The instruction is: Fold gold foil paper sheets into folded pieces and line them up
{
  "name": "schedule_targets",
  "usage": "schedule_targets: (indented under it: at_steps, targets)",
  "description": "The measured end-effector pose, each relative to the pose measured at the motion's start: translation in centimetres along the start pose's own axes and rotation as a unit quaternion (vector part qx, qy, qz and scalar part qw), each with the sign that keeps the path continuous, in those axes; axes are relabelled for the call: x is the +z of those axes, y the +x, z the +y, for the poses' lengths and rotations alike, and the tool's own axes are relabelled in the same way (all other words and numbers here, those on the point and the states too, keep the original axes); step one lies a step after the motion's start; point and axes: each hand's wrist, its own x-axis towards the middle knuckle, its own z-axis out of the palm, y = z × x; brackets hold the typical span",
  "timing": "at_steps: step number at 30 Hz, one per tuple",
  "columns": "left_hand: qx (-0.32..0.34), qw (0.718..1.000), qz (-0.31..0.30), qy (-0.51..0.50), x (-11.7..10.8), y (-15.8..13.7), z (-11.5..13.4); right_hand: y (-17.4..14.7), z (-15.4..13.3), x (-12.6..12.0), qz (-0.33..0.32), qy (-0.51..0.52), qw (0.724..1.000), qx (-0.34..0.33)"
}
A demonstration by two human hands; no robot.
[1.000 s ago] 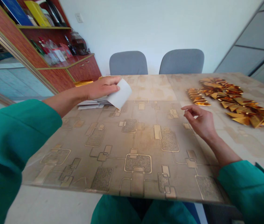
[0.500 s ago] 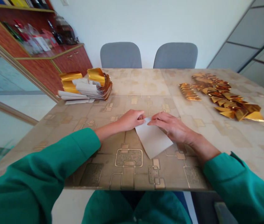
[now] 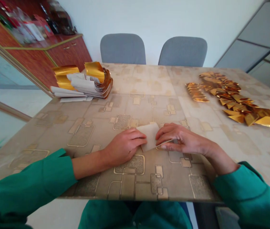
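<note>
A small sheet of paper, pale side up, lies between my two hands close to the table's near side. My left hand is closed at its left edge, fingers pressed together on the paper. On the other side, my right hand pinches the right part of the sheet between thumb and fingers, and that edge is raised a little. The fingers hide part of both side edges.
A stack of gold-backed paper sheets curls up at the table's far left. Several folded gold paper pieces lie in a chain on the right. Two grey chairs stand behind the patterned table.
Both hands have come nearer to me, from the sheet's far corner to its sides. The sheet has turned and shows smaller. The view has tipped slightly downward.
</note>
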Motion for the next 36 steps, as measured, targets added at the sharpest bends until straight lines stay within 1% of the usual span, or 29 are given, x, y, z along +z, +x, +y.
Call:
schedule_targets:
  at_steps: [2,3,6,9,12,15,17,19,21,23,26,28,32,36]
  targets:
    - [0.013,1.0,-0.003,-0.021,0.1,-0.2,0.5,0.0,0.0,0.0,0.012,0.039,0.999,0.024]
    - [0.023,0.999,-0.005,-0.028,0.2,-0.2,0.6,0.0,0.0,0.1,0.024,0.041,0.998,0.04]
    - [0.038,0.998,-0.015,-0.038,0.3,-0.1,0.8,0.3,0.5,0.6,0.065,0.004,0.994,0.089]
    - [0.027,0.999,-0.016,-0.04,0.1,-0.1,0.7,0.5,1.1,1.1,0.102,-0.03,0.986,0.129]
    - [0.008,0.999,0.029,-0.03,-0.3,-0.4,0.8,0.5,1.3,1.7,0.128,-0.06,0.977,0.162]
    - [0.0,0.996,0.082,0.019,-0.7,-0.5,1.5,0.5,1.1,2.1,0.137,-0.092,0.969,0.183]
    - [0.021,0.996,0.065,0.061,-0.6,-0.6,2.2,0.5,1.0,2.4,0.141,-0.109,0.964,0.195]
    - [0.047,0.995,-0.005,0.083,-0.1,-0.6,2.6,0.5,0.9,2.5,0.145,-0.12,0.961,0.201]
    - [0.05,0.993,-0.064,0.081,0.6,-0.7,2.7,0.5,0.8,2.4,0.148,-0.122,0.96,0.203]
    - [0.041,0.991,-0.1,0.074,1.1,-0.9,2.5,0.6,0.6,2.3,0.147,-0.115,0.959,0.213]
    - [0.032,0.99,-0.121,0.07,1.3,-1.1,2.3,0.8,0.3,2.2,0.15,-0.104,0.954,0.239]
    - [0.028,0.989,-0.127,0.07,1.2,-1.2,2.3,1.0,0.3,2.3,0.164,-0.108,0.947,0.254]
    - [0.024,0.987,-0.141,0.069,1.1,-1.2,2.5,1.2,0.4,2.9,0.189,-0.137,0.936,0.263]
    - [0.025,0.987,-0.143,0.066,1.2,-1.2,2.4,1.3,0.3,3.1,0.188,-0.147,0.932,0.274]
